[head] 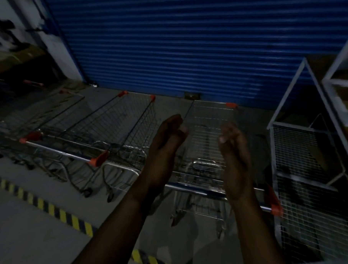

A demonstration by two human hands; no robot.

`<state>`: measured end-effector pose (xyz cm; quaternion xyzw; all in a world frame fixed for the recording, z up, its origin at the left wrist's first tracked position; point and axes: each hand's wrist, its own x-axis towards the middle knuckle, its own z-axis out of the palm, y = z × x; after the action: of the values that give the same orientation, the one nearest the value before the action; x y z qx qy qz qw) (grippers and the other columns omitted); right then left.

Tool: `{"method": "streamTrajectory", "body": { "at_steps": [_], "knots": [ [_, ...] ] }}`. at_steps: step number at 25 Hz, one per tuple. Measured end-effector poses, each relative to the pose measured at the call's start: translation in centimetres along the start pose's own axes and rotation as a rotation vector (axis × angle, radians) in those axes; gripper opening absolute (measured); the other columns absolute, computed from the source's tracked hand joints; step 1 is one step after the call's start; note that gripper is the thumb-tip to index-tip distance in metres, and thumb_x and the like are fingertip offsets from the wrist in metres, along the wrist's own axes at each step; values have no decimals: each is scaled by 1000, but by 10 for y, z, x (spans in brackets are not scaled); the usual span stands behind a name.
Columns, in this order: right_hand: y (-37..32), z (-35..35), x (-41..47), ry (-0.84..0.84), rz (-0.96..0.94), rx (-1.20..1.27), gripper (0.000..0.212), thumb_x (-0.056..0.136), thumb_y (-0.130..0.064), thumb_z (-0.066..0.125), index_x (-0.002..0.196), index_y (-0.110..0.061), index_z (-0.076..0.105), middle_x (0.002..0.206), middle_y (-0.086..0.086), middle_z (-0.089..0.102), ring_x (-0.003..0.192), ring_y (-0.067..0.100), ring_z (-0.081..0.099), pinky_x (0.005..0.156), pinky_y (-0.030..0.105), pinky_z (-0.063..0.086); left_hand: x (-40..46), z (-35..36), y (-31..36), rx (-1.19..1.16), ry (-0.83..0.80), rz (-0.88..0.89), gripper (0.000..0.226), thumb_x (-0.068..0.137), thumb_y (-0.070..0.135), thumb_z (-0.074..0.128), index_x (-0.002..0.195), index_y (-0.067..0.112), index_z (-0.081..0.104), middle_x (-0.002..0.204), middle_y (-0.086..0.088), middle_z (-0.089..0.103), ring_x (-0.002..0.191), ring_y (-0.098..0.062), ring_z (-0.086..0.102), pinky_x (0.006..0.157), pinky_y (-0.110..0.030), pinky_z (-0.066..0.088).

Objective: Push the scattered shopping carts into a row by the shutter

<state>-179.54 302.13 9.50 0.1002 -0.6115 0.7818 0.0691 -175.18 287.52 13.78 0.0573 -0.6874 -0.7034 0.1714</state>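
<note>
Wire carts (pixel 117 129) side by side; shutter (pixel 173 42) behind

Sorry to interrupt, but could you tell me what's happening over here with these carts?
A person is lining up shopping carts in front of the blue shutter. The nearest cart stands facing the shutter, beside a white wire rack, and a second cart stands to its left, with more in the dark beyond. Both hands, the left hand and right hand, are raised above the nearest cart's handle, fingers loosely curled, holding nothing.
</note>
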Motion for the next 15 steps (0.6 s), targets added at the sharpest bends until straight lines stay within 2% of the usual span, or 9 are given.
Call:
{"method": "streamTrajectory", "body": {
  "at_steps": [2, 4, 7, 9, 12, 15],
  "knots": [
    [-16, 15, -2, -45, -38, 13, 51, 91, -32, 56, 139, -13, 50, 142, -4, 55, 127, 2, 52, 93, 11, 43, -3, -19, 7, 6, 24, 39, 71, 77, 60, 60, 139, 24, 54, 141, 9, 58, 129, -2, 53, 100, -17, 42],
    [-25, 35, -6, -75, -77, 17, 50, 93, -31, 54, 139, -13, 50, 143, -3, 54, 125, 0, 53, 93, 11, 43, -6, -41, 12, 27, 52, 52, 73, 76, 62, 56, 139, 25, 54, 142, 9, 57, 131, -4, 51, 104, -23, 39],
    [-30, 75, -16, -126, -109, 18, 47, 94, -28, 52, 139, -12, 50, 141, -4, 55, 123, -4, 53, 92, 10, 43, -8, -81, 23, 31, 92, 88, 75, 76, 62, 56, 140, 22, 53, 143, 8, 56, 131, -4, 51, 103, -21, 39],
    [-30, 107, -24, -155, -121, 7, 46, 94, -29, 52, 138, -15, 51, 142, -4, 55, 126, 0, 52, 93, 10, 42, -9, -113, 30, 29, 120, 121, 73, 78, 61, 56, 140, 22, 53, 142, 8, 57, 131, -4, 51, 103, -21, 40],
    [-27, 164, -40, -192, -140, -3, 45, 95, -29, 50, 138, -15, 51, 143, -2, 54, 129, 3, 51, 94, 9, 41, -14, -171, 42, 34, 159, 123, 64, 82, 59, 55, 139, 28, 53, 139, 15, 58, 126, 4, 52, 96, -18, 42],
    [-25, 227, -58, -249, -147, 14, 43, 97, -29, 49, 138, -18, 50, 144, -3, 54, 131, 4, 49, 97, 11, 41, -19, -235, 50, 24, 197, 157, 65, 82, 61, 52, 137, 28, 55, 138, 14, 59, 127, 2, 53, 98, -15, 42]
  ]
}}
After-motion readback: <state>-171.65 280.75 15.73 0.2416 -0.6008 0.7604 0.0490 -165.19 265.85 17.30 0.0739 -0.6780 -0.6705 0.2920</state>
